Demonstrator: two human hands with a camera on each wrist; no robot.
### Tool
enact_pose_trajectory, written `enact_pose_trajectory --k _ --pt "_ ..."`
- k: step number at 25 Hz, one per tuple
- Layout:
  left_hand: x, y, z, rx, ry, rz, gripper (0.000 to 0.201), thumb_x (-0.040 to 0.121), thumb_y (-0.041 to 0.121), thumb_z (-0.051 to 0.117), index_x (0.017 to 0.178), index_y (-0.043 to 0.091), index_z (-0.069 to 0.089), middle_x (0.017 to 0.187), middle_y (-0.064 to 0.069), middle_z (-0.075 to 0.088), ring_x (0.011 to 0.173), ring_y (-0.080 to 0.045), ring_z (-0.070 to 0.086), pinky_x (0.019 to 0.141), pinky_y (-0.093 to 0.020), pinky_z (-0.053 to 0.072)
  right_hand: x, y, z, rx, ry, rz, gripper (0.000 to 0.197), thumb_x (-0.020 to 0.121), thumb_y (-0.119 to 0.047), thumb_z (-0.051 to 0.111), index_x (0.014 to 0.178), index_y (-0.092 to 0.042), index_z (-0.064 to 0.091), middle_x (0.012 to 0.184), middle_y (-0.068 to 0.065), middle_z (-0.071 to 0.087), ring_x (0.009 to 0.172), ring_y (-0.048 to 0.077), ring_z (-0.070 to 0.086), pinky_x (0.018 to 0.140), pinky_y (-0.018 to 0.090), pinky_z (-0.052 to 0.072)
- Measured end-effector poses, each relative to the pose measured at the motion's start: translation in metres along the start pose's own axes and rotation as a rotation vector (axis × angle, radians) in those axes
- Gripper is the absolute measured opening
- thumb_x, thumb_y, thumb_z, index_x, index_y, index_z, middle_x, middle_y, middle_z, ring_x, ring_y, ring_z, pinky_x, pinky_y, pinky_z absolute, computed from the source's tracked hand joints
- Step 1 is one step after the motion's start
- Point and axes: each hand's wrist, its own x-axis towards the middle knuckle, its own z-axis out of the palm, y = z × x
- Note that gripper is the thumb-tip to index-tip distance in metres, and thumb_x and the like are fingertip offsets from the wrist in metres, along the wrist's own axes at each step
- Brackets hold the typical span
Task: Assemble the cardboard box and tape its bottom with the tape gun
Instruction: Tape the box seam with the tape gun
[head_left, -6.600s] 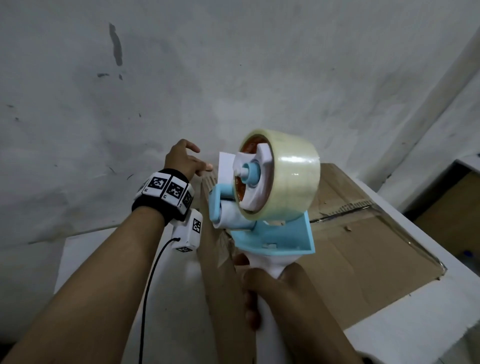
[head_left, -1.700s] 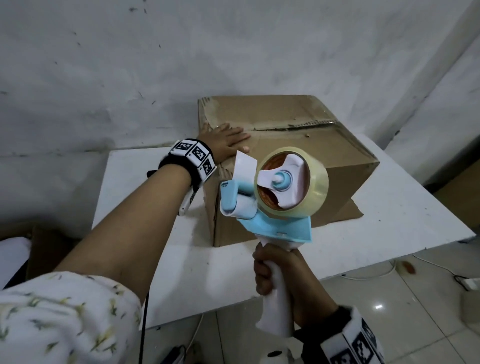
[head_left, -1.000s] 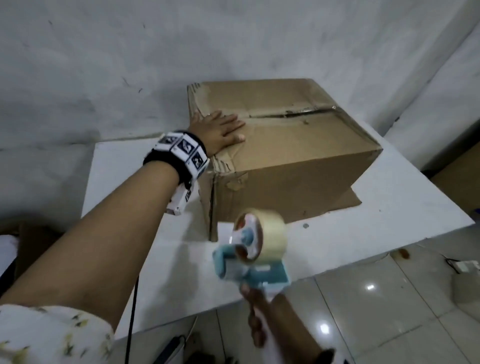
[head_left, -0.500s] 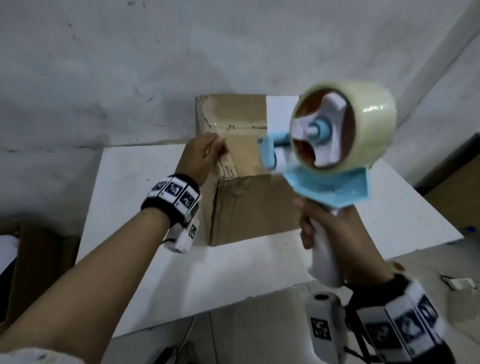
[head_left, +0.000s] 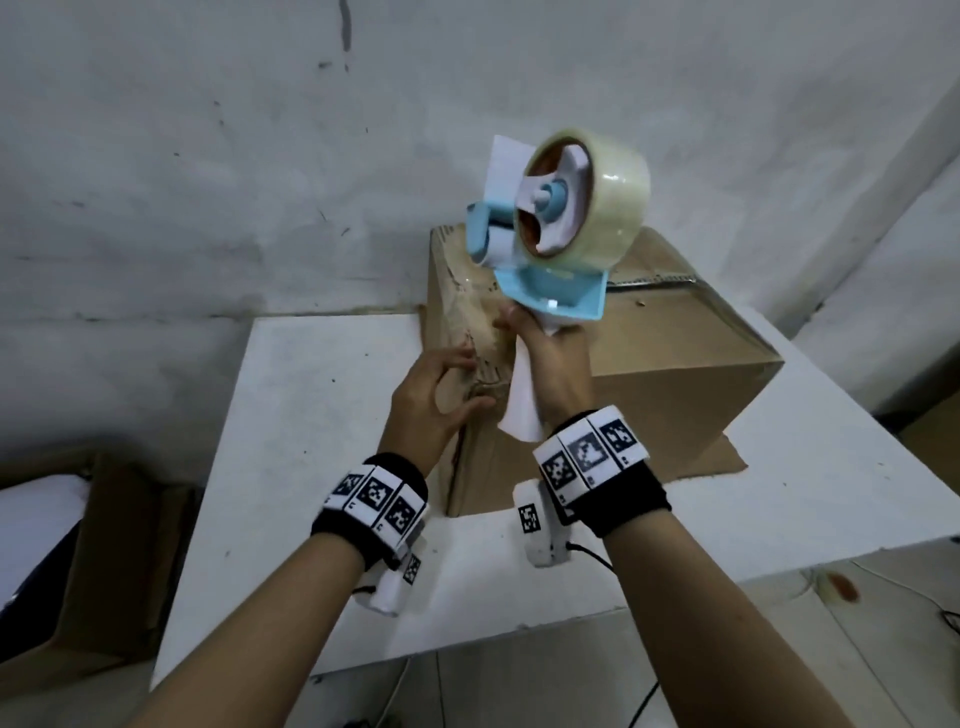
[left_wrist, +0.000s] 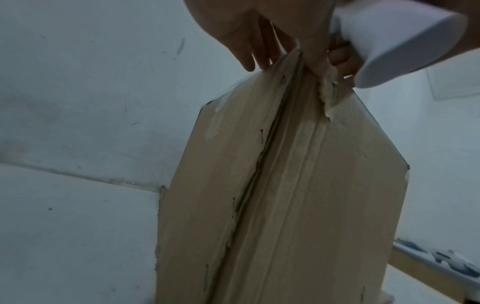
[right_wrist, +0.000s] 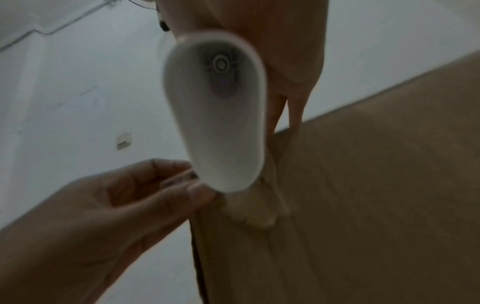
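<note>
A brown cardboard box (head_left: 675, 353) stands on the white table (head_left: 311, 415) with its closed flaps up and a seam across the top. My left hand (head_left: 436, 395) pinches the box's near left top corner: fingers on the left face, thumb on the front face, over crumpled clear tape (left_wrist: 327, 96). Right beside it my right hand (head_left: 558, 364) grips the white handle (right_wrist: 215, 115) of the blue tape gun (head_left: 566, 208). Its clear tape roll is raised above the box's left end. The gun's mouth is hidden behind the roll.
A loose cardboard flap (head_left: 722, 457) sticks out at the box's base on the right. An open carton (head_left: 104, 545) stands on the floor to the left of the table. The wall rises just behind the box. Cables (head_left: 644, 706) trail on the floor below the front edge.
My right hand has carried the tape gun left and inward, from out in front of the box to its near left corner, beside my left hand. The left hand has stayed at that corner.
</note>
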Motion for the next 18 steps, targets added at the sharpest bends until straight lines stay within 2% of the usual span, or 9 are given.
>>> enact_pose_trajectory --k 2,4,7,11,14,16,18 --pt "-0.003 0.001 0.003 -0.095 0.068 -0.065 0.033 0.067 0.005 0.078 0.097 0.003 0.064 0.11 -0.007 0.065 0.101 0.012 0.057 0.096 -0.013 0.046 0.0 0.012 0.003 -0.041 0.047 0.058 0.01 0.082 -0.02 0.069 0.086 -0.011 0.069 0.083 -0.004 0.07 0.076 0.003 0.064 0.072 0.018 0.047" --pt "-0.004 0.003 0.006 -0.199 0.133 -0.131 0.033 0.063 -0.003 0.079 0.091 0.006 0.065 0.104 -0.004 0.065 0.097 0.017 0.059 0.093 -0.009 0.046 0.002 0.017 0.002 -0.146 0.061 0.066 0.02 0.082 -0.025 0.068 0.095 -0.01 0.068 0.09 -0.001 0.067 0.081 0.01 0.062 0.075 0.022 0.046" --pt "-0.006 0.004 0.01 -0.31 0.205 -0.153 0.033 0.059 -0.01 0.078 0.084 0.009 0.066 0.09 0.0 0.066 0.093 0.013 0.063 0.089 -0.011 0.05 0.001 0.019 0.001 -0.227 0.046 0.07 0.026 0.08 -0.033 0.069 0.092 -0.01 0.071 0.089 0.003 0.07 0.084 0.018 0.064 0.081 0.031 0.049" --pt "-0.01 0.001 0.016 -0.413 0.264 -0.199 0.035 0.061 -0.011 0.076 0.07 0.019 0.062 0.081 0.0 0.066 0.092 0.006 0.066 0.087 -0.015 0.051 -0.001 0.02 0.002 -0.276 0.044 0.069 0.042 0.074 -0.044 0.067 0.09 -0.005 0.072 0.094 0.012 0.074 0.089 0.025 0.067 0.086 0.041 0.052" --pt "-0.009 -0.008 0.012 -0.43 0.218 -0.126 0.033 0.064 -0.011 0.074 0.071 0.02 0.065 0.077 0.013 0.068 0.096 0.003 0.067 0.089 -0.019 0.052 -0.002 0.017 0.002 -0.285 0.019 0.067 0.045 0.071 -0.047 0.065 0.093 -0.009 0.074 0.096 0.009 0.074 0.092 0.021 0.068 0.088 0.039 0.052" --pt "-0.006 -0.011 0.006 -0.426 0.15 -0.115 0.032 0.066 -0.011 0.072 0.072 0.02 0.067 0.074 0.016 0.07 0.097 0.003 0.067 0.091 -0.021 0.052 -0.004 0.017 0.001 -0.294 0.006 0.057 0.039 0.073 -0.045 0.067 0.093 -0.012 0.074 0.097 0.006 0.074 0.094 0.019 0.067 0.09 0.04 0.052" --pt "-0.002 -0.012 -0.001 -0.396 0.093 -0.11 0.029 0.069 -0.011 0.07 0.073 0.018 0.068 0.073 0.019 0.07 0.098 0.004 0.066 0.089 -0.018 0.052 -0.004 0.016 0.002 -0.297 0.008 0.054 0.039 0.072 -0.047 0.067 0.091 -0.013 0.074 0.096 0.006 0.075 0.094 0.02 0.068 0.091 0.043 0.051"
